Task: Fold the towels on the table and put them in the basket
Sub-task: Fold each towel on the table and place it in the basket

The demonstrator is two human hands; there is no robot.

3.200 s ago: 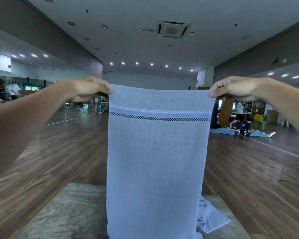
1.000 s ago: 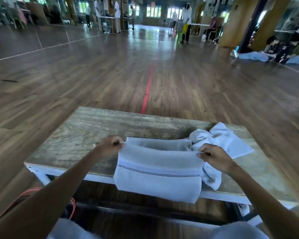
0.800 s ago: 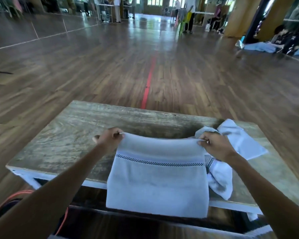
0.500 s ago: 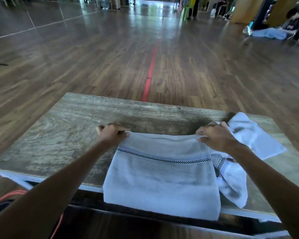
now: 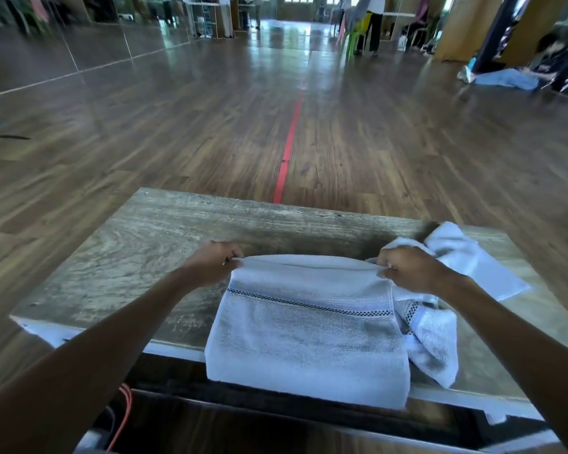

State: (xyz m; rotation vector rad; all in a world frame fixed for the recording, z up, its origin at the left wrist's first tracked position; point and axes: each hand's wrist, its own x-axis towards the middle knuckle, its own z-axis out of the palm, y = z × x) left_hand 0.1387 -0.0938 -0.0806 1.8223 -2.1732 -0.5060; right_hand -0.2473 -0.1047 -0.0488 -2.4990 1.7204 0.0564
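Note:
A pale blue towel [image 5: 309, 335] with a dark checked stripe lies folded on the wooden table [image 5: 151, 257], its near end hanging over the front edge. My left hand [image 5: 215, 262] pinches the towel's far left corner. My right hand [image 5: 407, 268] pinches its far right corner. A second, crumpled white towel [image 5: 466, 260] lies on the table to the right, partly under the first and behind my right hand. No basket shows in the head view.
The table's left half is bare wood. An orange cable [image 5: 125, 407] runs on the floor below the near left edge. Wooden floor with a red line [image 5: 287, 149] stretches ahead. People and chairs stand far off at the back.
The towel came down from being held up at arm's length and now lies folded on the table. In the last half second my hands barely moved, still pinching the far corners.

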